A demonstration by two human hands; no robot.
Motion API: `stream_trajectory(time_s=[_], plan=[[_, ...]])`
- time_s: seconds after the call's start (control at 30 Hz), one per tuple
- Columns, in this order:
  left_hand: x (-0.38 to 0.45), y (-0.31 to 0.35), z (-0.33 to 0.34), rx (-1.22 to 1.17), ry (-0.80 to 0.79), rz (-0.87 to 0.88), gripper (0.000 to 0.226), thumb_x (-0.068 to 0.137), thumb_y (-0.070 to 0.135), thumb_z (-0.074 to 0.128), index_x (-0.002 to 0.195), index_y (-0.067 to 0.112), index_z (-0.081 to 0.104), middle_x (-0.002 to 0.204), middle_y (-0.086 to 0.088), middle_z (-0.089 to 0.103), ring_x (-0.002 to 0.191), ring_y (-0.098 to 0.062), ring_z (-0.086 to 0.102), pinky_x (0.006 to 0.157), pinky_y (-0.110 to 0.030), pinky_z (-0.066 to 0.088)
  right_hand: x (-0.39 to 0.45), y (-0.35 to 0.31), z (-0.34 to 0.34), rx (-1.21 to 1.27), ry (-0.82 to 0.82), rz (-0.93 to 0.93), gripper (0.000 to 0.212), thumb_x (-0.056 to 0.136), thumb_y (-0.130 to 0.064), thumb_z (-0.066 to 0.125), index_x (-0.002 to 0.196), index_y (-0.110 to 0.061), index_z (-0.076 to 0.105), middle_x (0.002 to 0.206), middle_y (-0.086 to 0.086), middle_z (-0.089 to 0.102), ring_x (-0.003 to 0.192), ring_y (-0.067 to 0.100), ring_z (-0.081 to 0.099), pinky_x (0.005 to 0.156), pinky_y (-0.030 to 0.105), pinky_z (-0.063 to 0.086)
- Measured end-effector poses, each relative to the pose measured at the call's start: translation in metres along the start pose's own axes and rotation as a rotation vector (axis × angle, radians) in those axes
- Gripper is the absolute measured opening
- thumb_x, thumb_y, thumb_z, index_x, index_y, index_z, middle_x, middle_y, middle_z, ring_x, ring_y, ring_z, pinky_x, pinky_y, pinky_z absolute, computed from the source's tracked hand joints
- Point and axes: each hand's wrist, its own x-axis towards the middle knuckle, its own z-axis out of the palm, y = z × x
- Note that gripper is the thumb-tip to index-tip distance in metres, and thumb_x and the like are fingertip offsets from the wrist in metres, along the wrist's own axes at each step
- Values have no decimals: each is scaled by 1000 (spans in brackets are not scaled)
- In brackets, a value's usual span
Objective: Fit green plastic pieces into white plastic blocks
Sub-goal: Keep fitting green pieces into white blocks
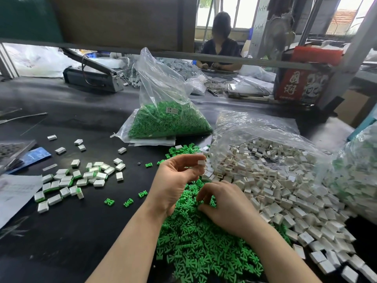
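My left hand is raised over the table and pinches a small white block between thumb and fingertips. Lower and to the right, my right hand rests on the heap of loose green pieces, its fingers curled down into them; whether it holds one is hidden. A large spill of white blocks spreads from an open clear bag at the right. Several white blocks with green showing lie scattered at the left.
A clear bag of green pieces stands behind the hands. Another bag of parts bulges at the far right. Papers and a blue card lie at the left edge. A person sits across the black table; a red box stands back right.
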Motion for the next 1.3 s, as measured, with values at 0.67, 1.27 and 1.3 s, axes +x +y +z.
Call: stream_trajectory(time_s=[0.67, 1.27, 1.3], plan=[[7, -19, 12, -24, 107, -63, 15, 86, 1, 71, 97, 10, 66, 78, 2, 68, 66, -6, 65, 61, -17, 52, 7, 18, -2, 842, 478, 267, 18, 84, -12, 75, 96, -22, 66, 88, 0, 75, 81, 12, 72, 69, 25, 59], [0, -17, 21, -51, 4, -129, 32, 73, 24, 77, 99, 7, 68, 89, -10, 76, 82, -19, 73, 68, -24, 58, 5, 17, -13, 1258, 556, 230, 12, 85, -7, 71, 86, -18, 73, 79, -5, 74, 69, 4, 65, 60, 14, 49], [-1, -17, 21, -53, -6, -133, 32, 73, 25, 77, 98, 8, 68, 92, -11, 76, 83, -20, 73, 68, -24, 58, 5, 17, -13, 1267, 547, 228, 12, 85, -7, 71, 86, -19, 74, 80, -4, 74, 69, 6, 65, 59, 16, 49]])
